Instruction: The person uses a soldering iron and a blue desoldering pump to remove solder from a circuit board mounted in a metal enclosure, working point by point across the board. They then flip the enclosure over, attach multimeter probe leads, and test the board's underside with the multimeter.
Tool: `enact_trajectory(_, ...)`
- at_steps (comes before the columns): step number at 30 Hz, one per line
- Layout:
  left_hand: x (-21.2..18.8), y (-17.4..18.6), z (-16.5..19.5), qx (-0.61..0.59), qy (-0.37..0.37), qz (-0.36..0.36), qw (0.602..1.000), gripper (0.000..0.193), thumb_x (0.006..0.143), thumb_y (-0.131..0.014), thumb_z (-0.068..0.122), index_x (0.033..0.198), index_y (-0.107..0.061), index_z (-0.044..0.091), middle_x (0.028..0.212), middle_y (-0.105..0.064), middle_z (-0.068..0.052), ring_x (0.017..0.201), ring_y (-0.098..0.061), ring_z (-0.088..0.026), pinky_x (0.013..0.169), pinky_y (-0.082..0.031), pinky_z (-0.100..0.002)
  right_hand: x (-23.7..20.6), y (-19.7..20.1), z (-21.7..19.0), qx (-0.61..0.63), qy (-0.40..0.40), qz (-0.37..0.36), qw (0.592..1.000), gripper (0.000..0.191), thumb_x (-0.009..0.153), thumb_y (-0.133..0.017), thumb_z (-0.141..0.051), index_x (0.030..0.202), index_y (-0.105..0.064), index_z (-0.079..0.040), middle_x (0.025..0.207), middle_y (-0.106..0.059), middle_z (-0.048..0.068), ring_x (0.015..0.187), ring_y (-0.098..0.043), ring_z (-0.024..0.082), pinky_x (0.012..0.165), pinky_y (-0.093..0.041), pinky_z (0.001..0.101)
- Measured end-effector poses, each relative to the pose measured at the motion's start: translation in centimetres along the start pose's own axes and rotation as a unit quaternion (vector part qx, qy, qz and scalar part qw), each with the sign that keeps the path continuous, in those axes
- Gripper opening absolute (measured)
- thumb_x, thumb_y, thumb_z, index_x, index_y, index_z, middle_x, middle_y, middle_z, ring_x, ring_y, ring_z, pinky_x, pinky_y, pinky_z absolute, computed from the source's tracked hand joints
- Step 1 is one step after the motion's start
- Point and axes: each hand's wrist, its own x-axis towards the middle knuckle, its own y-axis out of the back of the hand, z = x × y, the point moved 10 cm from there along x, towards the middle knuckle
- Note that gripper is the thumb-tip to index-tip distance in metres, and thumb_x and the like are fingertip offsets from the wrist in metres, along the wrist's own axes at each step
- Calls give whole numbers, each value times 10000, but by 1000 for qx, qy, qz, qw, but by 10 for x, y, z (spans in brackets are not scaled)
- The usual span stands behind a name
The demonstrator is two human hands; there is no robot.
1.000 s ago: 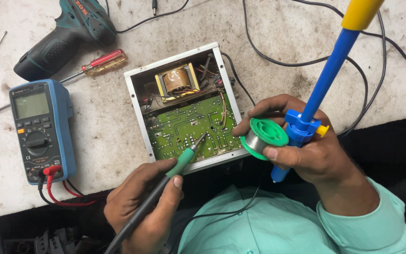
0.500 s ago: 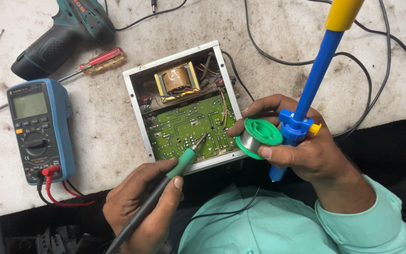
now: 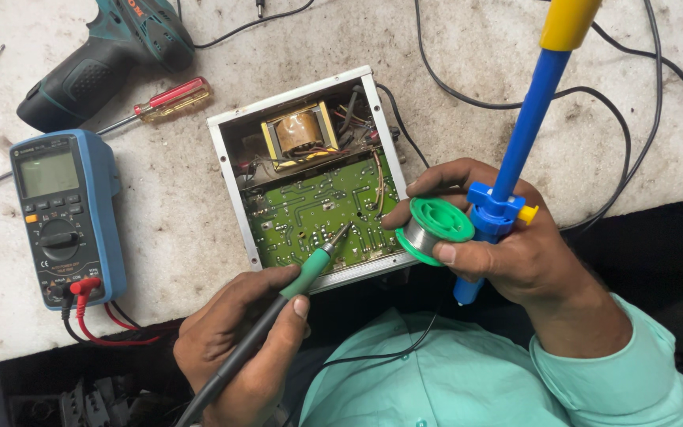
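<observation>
An open metal box (image 3: 227, 178) lies on the bench with a green circuit board (image 3: 310, 213) and a copper-wound transformer (image 3: 298, 132) inside. My left hand (image 3: 235, 348) grips a soldering iron (image 3: 310, 273) with a green collar and black handle; its tip rests on the board near the lower right. My right hand (image 3: 507, 245) holds a green spool of solder wire (image 3: 435, 228) together with a blue desoldering pump (image 3: 527, 138) with a yellow top, just right of the box.
A blue multimeter (image 3: 65, 213) with red and black leads sits at left. A teal cordless drill (image 3: 108, 59) and a red-handled screwdriver (image 3: 164, 99) lie at the top left. Black cables (image 3: 594, 103) loop over the bench at the right.
The view has shifted slightly. Both hands and the iron's tip stay at about the same places on the board.
</observation>
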Motion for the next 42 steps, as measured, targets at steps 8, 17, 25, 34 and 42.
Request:
enact_trajectory(8,1,0,0,-1,9,-8,1000,251,810,-757,-5,1058,-759,-40,790,-765,-89,664,-725,-91,600,-550,-193,-6,6,-17,8,34,21,999,568,792,-760,-66,1313,-567,56,1183,-735,282,1103,-748,301,993,-616,422)
enact_trajectory(17,0,0,-4,-10,26,-1,1000,243,802,-750,-12,1042,-766,-44,785,-767,-100,657,-723,-100,600,-553,-202,-34,60,-73,-396,99,231,883,456,897,-804,44,1312,-615,32,1121,-720,145,1011,-720,150,910,-602,281)
enact_trajectory(25,-2,5,-4,-18,20,25,999,243,813,-751,-2,1051,-754,-48,687,-752,-85,576,-717,-96,537,-546,-202,-22,63,-80,-448,94,275,846,566,785,-837,-41,1298,-602,-9,1035,-704,69,934,-675,75,800,-562,206)
enact_trajectory(34,-2,0,1,19,9,9,1000,240,816,-770,17,1052,-769,-27,767,-772,-76,656,-720,-86,608,-548,-194,-79,103,-70,-258,144,286,911,495,1154,-613,-344,1465,-431,-5,984,-602,67,721,-571,104,686,-488,257)
enact_trajectory(42,-1,-1,1,29,12,-7,999,255,804,-771,29,1055,-770,-19,794,-781,-82,674,-734,-86,607,-551,-192,-99,112,-50,-114,126,257,952,610,1202,-450,-567,1514,-385,-47,836,-477,64,660,-515,144,633,-430,328)
